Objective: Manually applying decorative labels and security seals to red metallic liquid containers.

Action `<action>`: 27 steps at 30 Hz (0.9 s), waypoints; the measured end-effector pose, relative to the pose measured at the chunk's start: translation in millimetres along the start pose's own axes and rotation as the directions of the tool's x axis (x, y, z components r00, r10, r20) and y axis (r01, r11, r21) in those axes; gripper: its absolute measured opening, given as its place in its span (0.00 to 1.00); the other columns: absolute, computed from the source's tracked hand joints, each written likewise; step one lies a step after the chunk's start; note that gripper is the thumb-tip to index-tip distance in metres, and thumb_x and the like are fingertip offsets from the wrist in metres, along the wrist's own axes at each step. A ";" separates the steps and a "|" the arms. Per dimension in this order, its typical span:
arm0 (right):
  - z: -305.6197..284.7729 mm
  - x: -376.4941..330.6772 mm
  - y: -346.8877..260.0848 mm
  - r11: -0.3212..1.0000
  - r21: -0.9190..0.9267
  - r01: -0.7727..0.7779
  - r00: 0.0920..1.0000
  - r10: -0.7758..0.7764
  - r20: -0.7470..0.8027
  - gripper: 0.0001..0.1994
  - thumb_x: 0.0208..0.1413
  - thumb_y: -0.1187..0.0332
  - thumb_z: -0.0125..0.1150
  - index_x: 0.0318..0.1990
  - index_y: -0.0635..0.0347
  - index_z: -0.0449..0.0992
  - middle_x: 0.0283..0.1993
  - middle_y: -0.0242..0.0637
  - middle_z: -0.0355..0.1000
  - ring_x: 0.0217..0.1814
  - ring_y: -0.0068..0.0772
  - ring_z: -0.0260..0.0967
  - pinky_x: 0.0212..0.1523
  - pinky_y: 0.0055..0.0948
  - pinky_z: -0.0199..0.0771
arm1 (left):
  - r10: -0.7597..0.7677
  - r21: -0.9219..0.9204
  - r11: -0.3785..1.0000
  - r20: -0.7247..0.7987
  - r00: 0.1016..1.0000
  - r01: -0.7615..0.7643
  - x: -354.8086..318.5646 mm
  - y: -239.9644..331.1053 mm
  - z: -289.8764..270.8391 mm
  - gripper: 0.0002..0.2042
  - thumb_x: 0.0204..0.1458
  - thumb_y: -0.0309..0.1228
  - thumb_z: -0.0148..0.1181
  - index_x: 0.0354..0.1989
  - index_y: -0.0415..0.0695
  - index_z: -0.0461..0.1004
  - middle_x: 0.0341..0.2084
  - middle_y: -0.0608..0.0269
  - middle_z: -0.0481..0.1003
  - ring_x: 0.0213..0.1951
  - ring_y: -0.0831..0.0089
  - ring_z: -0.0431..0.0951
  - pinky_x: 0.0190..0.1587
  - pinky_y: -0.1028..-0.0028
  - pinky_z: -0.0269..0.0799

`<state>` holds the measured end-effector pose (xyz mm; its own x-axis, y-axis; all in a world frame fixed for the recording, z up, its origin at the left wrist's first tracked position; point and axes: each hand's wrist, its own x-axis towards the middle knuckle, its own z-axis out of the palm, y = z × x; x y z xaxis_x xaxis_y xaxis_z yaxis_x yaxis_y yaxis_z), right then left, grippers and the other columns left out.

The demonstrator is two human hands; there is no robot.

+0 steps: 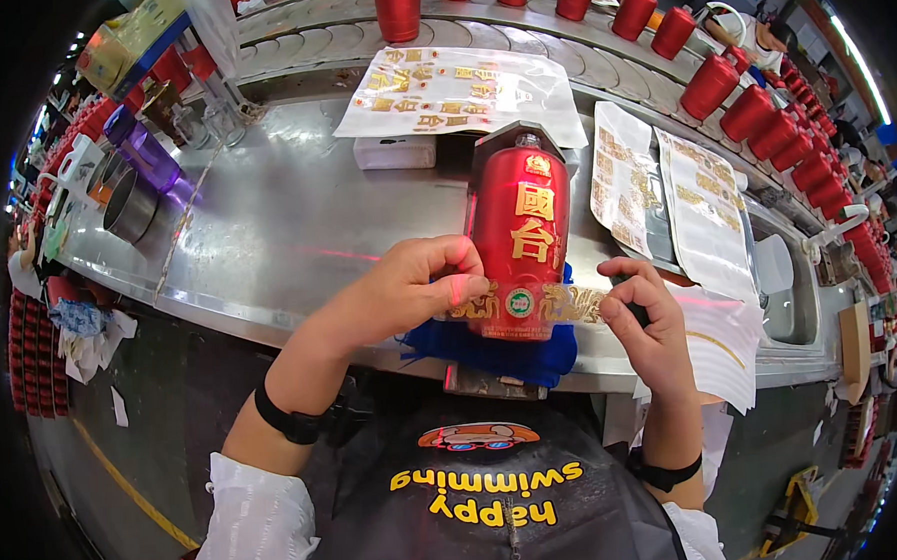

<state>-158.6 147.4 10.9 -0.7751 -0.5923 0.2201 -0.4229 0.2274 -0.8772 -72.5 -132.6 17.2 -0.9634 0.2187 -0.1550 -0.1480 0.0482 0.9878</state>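
Observation:
A red bottle (516, 217) with gold raised characters leans back against a dark cradle (498, 143) in front of me. Across its lower part runs a clear film strip (585, 306) with gold lettering and a round green-white emblem. My left hand (424, 281) pinches the strip's left end close to the bottle's side. At the right end, my right hand (647, 316) holds the film between thumb and forefinger, a little away from the bottle. I cannot tell how much of the strip touches the bottle. A blue cloth (557, 360) lies under the bottle's base.
Sheets of gold decals (475, 84) lie behind the bottle, with more decal sheets (705, 194) at right beside a sink (795, 310). Red bottles (637, 13) line the conveyor (548, 27). Far left stand a purple water bottle (143, 151) and metal bowl (132, 206).

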 end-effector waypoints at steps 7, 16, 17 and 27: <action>3.3 -0.9 9.9 0.999 0.032 -0.019 0.999 0.020 -0.039 0.07 0.55 0.69 0.63 0.30 0.64 0.74 0.47 0.41 0.69 0.45 0.27 0.66 0.44 0.25 0.64 | 0.070 0.008 0.998 -0.075 0.995 -0.069 6.9 1.1 2.7 0.07 0.58 0.30 0.57 0.31 0.44 0.68 0.27 0.76 0.66 0.30 0.87 0.62 0.33 0.82 0.62; 5.5 0.9 11.8 0.999 0.033 -0.016 0.999 0.017 -0.029 0.08 0.56 0.69 0.63 0.30 0.64 0.75 0.47 0.41 0.69 0.45 0.28 0.66 0.45 0.25 0.65 | 0.081 0.005 0.997 -0.083 0.993 -0.080 9.3 -3.4 0.5 0.07 0.59 0.31 0.57 0.30 0.44 0.67 0.28 0.76 0.66 0.31 0.87 0.63 0.34 0.82 0.62; 5.8 1.1 12.2 0.999 0.037 -0.017 0.999 0.018 -0.029 0.08 0.56 0.69 0.63 0.30 0.64 0.74 0.47 0.41 0.69 0.45 0.27 0.66 0.45 0.25 0.65 | 0.079 0.009 0.997 -0.080 0.994 -0.078 9.6 -3.7 0.2 0.08 0.59 0.31 0.57 0.30 0.44 0.67 0.28 0.76 0.66 0.31 0.87 0.63 0.34 0.82 0.62; 5.6 1.7 12.5 0.999 0.045 -0.026 0.999 0.027 -0.026 0.08 0.56 0.69 0.62 0.30 0.64 0.74 0.47 0.41 0.69 0.43 0.27 0.66 0.45 0.25 0.65 | 0.102 0.000 0.995 -0.111 0.989 -0.103 11.7 -7.8 -0.2 0.07 0.59 0.29 0.55 0.32 0.39 0.71 0.27 0.73 0.70 0.32 0.86 0.66 0.35 0.80 0.67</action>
<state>-162.6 144.9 -2.1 -0.7983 -0.5653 0.2077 -0.3814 0.2076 -0.9008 -82.7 -130.6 7.7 -0.9923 0.1126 -0.0508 -0.0482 0.0259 0.9985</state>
